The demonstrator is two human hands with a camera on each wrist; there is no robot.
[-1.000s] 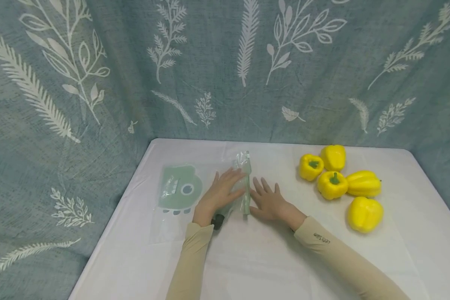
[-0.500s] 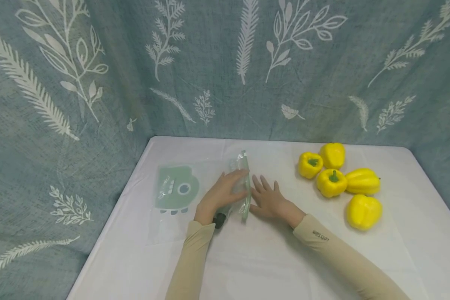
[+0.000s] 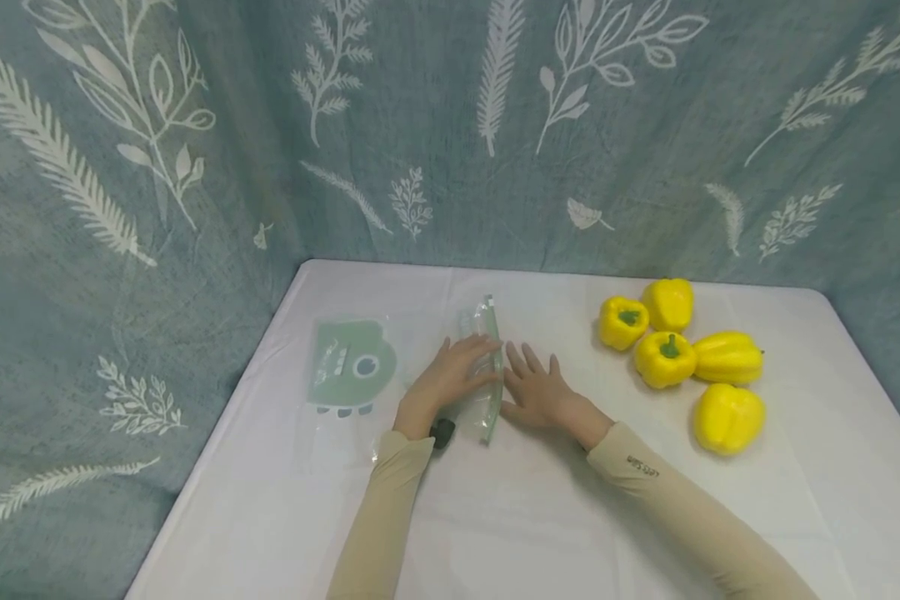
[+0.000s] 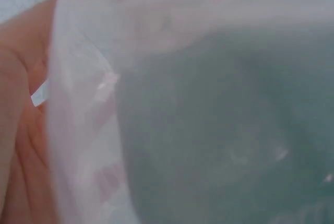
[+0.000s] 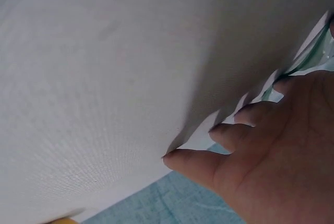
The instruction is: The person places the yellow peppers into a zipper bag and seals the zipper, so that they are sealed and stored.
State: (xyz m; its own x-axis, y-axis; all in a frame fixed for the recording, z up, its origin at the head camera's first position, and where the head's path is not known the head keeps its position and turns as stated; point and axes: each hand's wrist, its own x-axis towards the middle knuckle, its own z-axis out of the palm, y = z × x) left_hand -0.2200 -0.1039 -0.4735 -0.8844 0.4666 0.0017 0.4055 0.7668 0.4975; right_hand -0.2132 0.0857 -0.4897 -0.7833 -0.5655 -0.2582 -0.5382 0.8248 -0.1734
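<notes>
A clear plastic zip bag (image 3: 352, 371) with a green dinosaur print lies on the left half of the table. Its green zip strip (image 3: 497, 398) runs along the right end, raised and bowed slightly rightward. Over that end is my left hand (image 3: 446, 377), fingertips and thumb extended to the strip with a gap between them. Cloudy bag film (image 4: 209, 130) fills most of the left wrist view, beside the left palm (image 4: 23, 145). Just right of the strip, my right hand (image 3: 540, 396) has its fingers spread; the right wrist view shows its fingertips (image 5: 175, 160) against the white tabletop.
Several yellow bell peppers (image 3: 664, 360) are clustered on the right of the white table (image 3: 540, 533), with a longer ribbed one (image 3: 729, 358) among them. A blue-green patterned curtain (image 3: 435, 108) hangs behind and along the sides.
My left hand's fingers have drawn from lying flat across the bag's end to the zip strip, which now bows a little to the right. The right hand stays nearly still.
</notes>
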